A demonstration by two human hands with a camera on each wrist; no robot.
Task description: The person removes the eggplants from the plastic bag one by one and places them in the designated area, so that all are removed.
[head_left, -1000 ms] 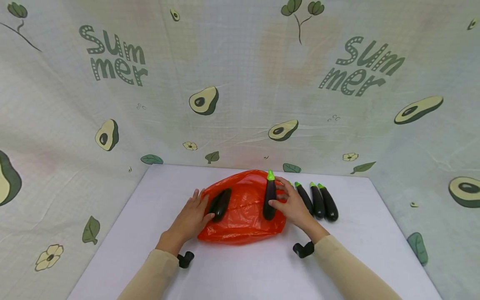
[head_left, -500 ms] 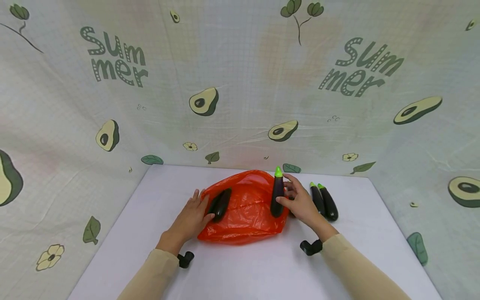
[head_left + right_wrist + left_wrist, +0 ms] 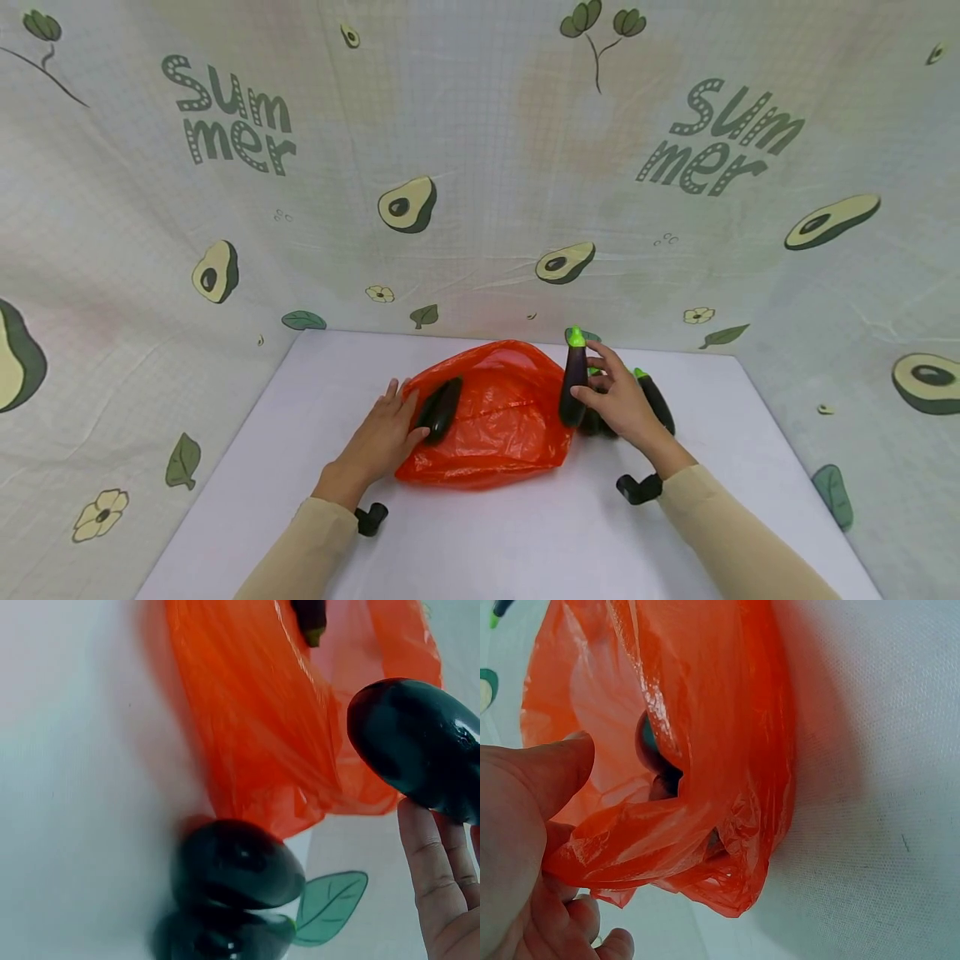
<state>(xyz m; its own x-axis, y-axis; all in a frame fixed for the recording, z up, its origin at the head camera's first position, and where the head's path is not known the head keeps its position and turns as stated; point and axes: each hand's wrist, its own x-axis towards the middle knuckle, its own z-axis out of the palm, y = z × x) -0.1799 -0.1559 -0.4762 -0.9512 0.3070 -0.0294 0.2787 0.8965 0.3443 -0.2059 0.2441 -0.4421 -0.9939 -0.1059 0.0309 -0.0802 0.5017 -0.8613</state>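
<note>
A red plastic bag (image 3: 502, 425) lies on the table with its mouth spread upward. My left hand (image 3: 378, 437) holds its left rim, thumb inside and fingers outside in the left wrist view. Dark eggplants (image 3: 444, 408) lie inside near that hand, partly behind the plastic film. With thumb and fingers my right hand (image 3: 621, 392) grips an eggplant (image 3: 574, 379), its bright green stem end pointing away, at the bag's right edge. In the right wrist view the glossy blunt end of this eggplant (image 3: 412, 742) shows above the fingers.
More eggplants lie on the white table (image 3: 480, 542) right of the bag; one (image 3: 657, 407) shows beyond the right hand, others are partly hidden under it. Behind the table hangs a printed cloth (image 3: 480, 208). Both wrists carry small black camera mounts.
My right hand has moved right and slightly away with the eggplant, from over the bag to its right edge, covering more of the eggplants on the table. The left hand and bag stay put.
</note>
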